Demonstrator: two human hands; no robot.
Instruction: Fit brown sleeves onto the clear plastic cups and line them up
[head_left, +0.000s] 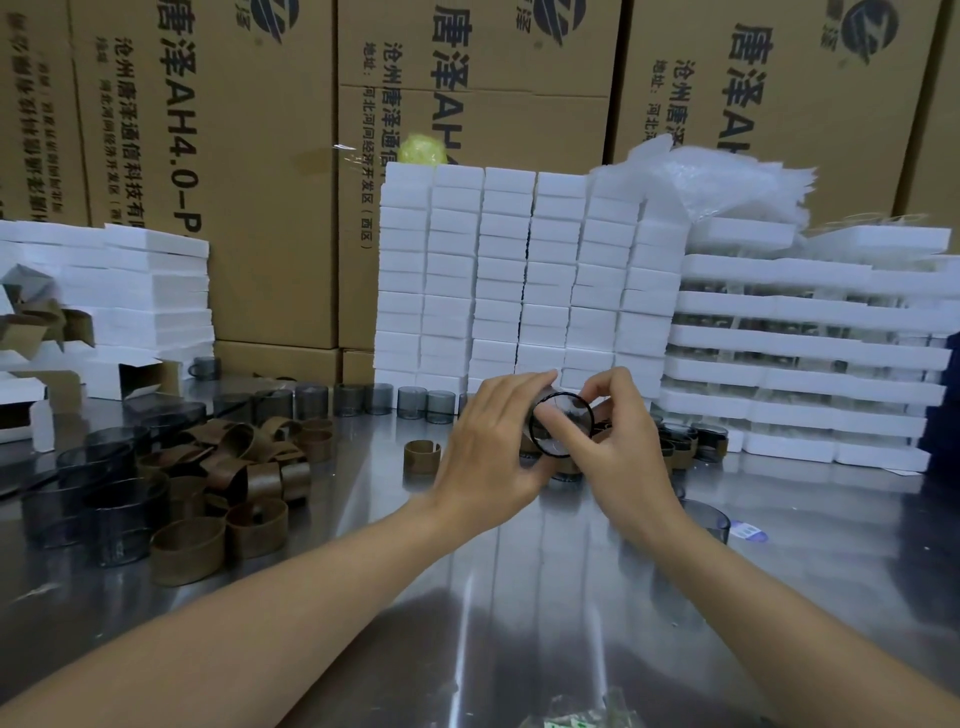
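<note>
Nearest edge: a crumpled clear wrapper (582, 714) lies on the steel table (467, 597) at the bottom, between your forearms.
Left hand: your left hand (493, 452) grips the cup (563, 423) from the left, fingers curled over its top and far side.
Right hand: your right hand (615, 441) pinches the same cup at its near end, thumb laid against the round face and index finger arched over the top.
Cup position: you hold it clear of the table between both hands, in front of the stacked white boxes (519, 286).
Cup axis: its long axis runs near level, front to back. One dark-ringed round end faces you, turned slightly right. You cannot tell whether that end is the mouth or the base.
Sleeve on cup: a brown strip shows behind the ring on the right. How far it is seated you cannot tell.
Loose sleeves: the brown sleeves (244, 467) are heaped to your left, some standing on end, others tipped.
Single sleeve: one lone sleeve (422, 456) stands upright just left of your left hand.
Bare cups: a cluster of tinted cups (104, 493) sits far left, and a back row (363, 400) stands upright.
Sleeved cups: the sleeved cups (680, 441) stand upright beside the foam trays (805, 338).
Behind: printed cardboard cartons (208, 156).
</note>
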